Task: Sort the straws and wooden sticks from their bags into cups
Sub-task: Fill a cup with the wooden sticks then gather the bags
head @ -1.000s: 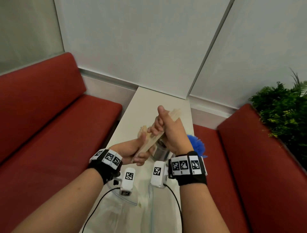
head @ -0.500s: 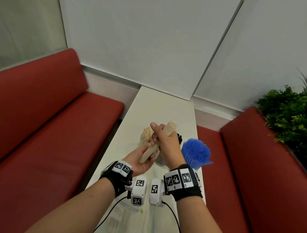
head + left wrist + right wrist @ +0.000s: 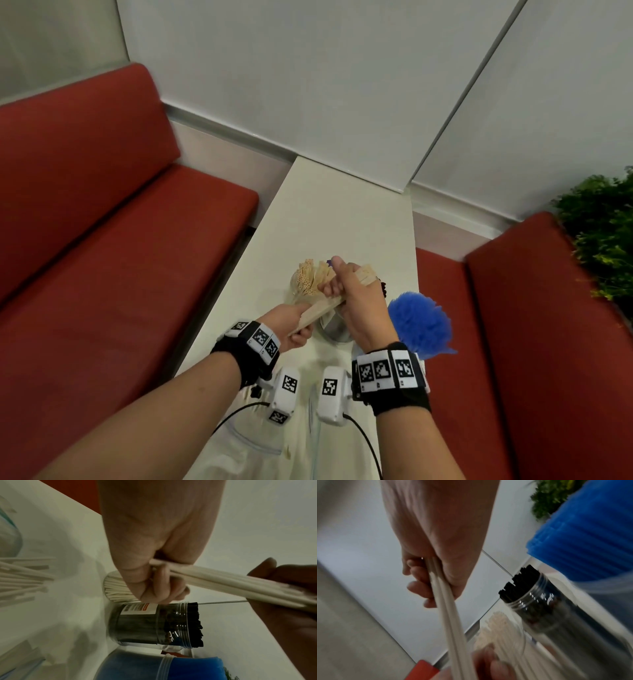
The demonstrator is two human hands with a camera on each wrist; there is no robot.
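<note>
Both hands hold one bundle of pale wooden sticks (image 3: 323,308), tilted over the cups on the white table (image 3: 342,212). My left hand (image 3: 296,330) grips its lower end (image 3: 159,565). My right hand (image 3: 349,294) is curled round its upper part (image 3: 436,582), and the top end (image 3: 366,274) sticks out past the thumb. Under the hands stands a clear cup (image 3: 334,330). Behind it is a cup of pale straws (image 3: 308,281). A clear jar of black straws (image 3: 154,626) and a cup of blue straws (image 3: 419,322) stand to the right.
Clear zip bags (image 3: 253,448) lie on the table's near end below my wrists, with loose pale sticks (image 3: 22,580) on one. Red benches (image 3: 102,240) flank the narrow table. A green plant (image 3: 603,233) stands at the far right. White wall panels close off the table's far end.
Both hands have carried the stick bundle forward and lower, over the cups, and it now lies flatter. The blue straws have come into full view beside my right wrist.
</note>
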